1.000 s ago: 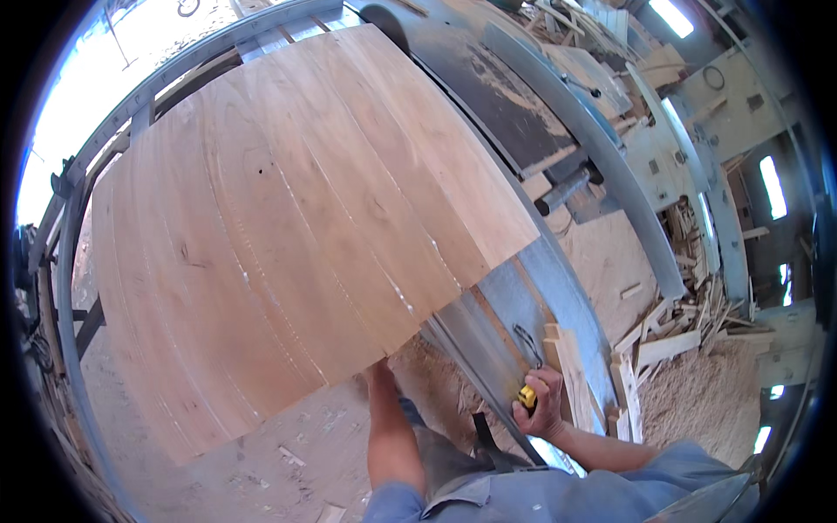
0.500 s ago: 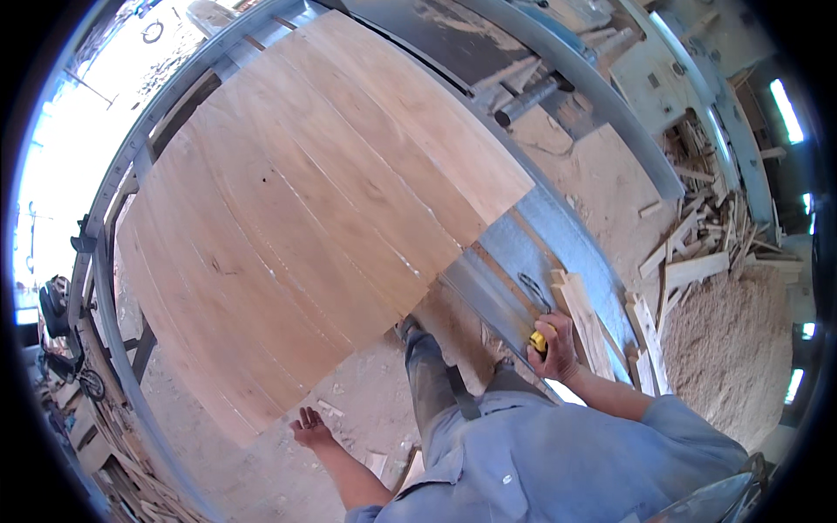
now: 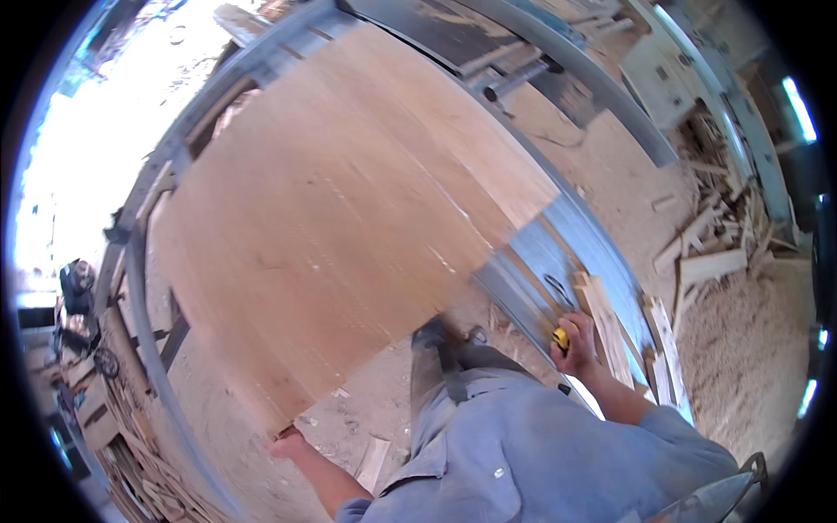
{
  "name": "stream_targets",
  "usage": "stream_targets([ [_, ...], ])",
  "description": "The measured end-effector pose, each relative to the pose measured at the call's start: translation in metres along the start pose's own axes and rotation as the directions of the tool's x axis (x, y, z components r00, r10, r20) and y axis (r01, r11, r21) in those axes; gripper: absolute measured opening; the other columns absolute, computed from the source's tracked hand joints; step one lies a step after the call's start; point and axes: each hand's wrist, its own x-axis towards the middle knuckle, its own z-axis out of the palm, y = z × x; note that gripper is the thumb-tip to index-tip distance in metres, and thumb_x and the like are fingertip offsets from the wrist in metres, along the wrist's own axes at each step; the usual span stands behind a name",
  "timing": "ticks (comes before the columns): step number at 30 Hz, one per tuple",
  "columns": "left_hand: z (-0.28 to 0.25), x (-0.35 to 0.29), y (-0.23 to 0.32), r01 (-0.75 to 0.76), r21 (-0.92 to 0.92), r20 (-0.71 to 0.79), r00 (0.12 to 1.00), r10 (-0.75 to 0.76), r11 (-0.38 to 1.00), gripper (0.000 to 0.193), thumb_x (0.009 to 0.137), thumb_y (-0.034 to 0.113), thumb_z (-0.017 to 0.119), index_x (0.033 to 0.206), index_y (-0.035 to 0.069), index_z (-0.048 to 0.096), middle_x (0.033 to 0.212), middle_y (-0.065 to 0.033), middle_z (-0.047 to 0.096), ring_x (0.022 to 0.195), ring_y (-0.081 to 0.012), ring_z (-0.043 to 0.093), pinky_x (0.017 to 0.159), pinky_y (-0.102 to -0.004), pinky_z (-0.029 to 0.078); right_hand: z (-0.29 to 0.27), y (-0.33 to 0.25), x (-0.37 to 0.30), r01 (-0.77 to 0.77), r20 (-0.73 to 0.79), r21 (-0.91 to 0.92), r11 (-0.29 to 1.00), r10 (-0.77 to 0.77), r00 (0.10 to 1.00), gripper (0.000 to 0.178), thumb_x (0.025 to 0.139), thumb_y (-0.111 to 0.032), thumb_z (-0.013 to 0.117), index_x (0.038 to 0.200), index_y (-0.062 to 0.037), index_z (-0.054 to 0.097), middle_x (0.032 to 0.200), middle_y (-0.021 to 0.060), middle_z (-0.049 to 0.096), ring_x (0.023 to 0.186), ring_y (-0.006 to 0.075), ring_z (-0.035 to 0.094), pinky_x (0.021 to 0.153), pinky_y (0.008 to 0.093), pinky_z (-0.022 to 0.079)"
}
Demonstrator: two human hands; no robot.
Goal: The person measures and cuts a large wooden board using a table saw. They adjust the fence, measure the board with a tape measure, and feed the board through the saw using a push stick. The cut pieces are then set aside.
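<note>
A wide wooden panel (image 3: 349, 209), made of boards glued side by side with white glue lines, lies across a metal frame in front of me. My left hand (image 3: 289, 443) is at the panel's near left corner, its fingers closed on the edge; motion blur softens them, and part of the grip is hidden. My right hand (image 3: 577, 347) is wrapped round a yellow tape measure (image 3: 561, 338), held over the grey metal table (image 3: 532, 261) right of the panel. Close to that hand lies a small dark looped object (image 3: 558, 288).
Narrow wood strips (image 3: 606, 327) lean by the metal table to my right. Farther right are a heap of wood offcuts (image 3: 711, 240) and a sawdust pile (image 3: 741, 340). A curved-looking metal rail (image 3: 139, 288) runs along the left, with stacked timber (image 3: 131, 427) beyond.
My left hand has moved from just off the panel's near edge onto its near left corner and closed there. The right hand still holds the tape measure. The whole view has shifted slightly.
</note>
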Motion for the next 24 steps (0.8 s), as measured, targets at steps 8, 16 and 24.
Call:
stream_targets([
  [8,0.027,0.011,0.021,0.0,0.41,0.261,0.958,-0.117,0.912,0.049,0.102,0.035,0.048,0.138,0.003,0.053,0.138,-0.0135,0.057,0.123,-0.0323,0.057,0.103,-0.0495,0.046,0.006,-0.027,0.032,-0.298,-0.046,-0.124,0.947,0.294,0.955,0.057,0.068,0.001,0.064,0.124,-0.0043,0.058,0.129,0.0209,0.05,0.121,0.0436,0.047,0.104,0.0551,0.039],
  [16,0.022,-0.003,0.0,-0.157,0.5,0.296,0.955,0.003,0.852,0.046,0.097,0.035,0.054,0.132,0.005,0.058,0.133,-0.0141,0.06,0.119,-0.034,0.059,0.097,-0.0503,0.051,0.034,-0.068,0.117,-0.442,-0.026,0.32,0.838,0.474,0.88,0.044,0.08,-0.006,0.067,0.124,-0.0012,0.061,0.115,0.0153,0.064,0.105,0.0334,0.063,0.094,0.042,0.051],
  [24,0.028,-0.011,0.019,-0.195,0.73,0.239,0.971,0.022,0.655,0.052,0.099,0.04,0.051,0.137,0.005,0.054,0.133,-0.0155,0.059,0.115,-0.0327,0.06,0.087,-0.0471,0.053,0.074,-0.082,0.156,-0.794,0.743,0.579,-0.185,0.52,0.421,0.044,0.092,-0.01,0.062,0.132,0.0072,0.055,0.112,0.017,0.067,0.096,0.0259,0.069,0.087,0.035,0.056],
])
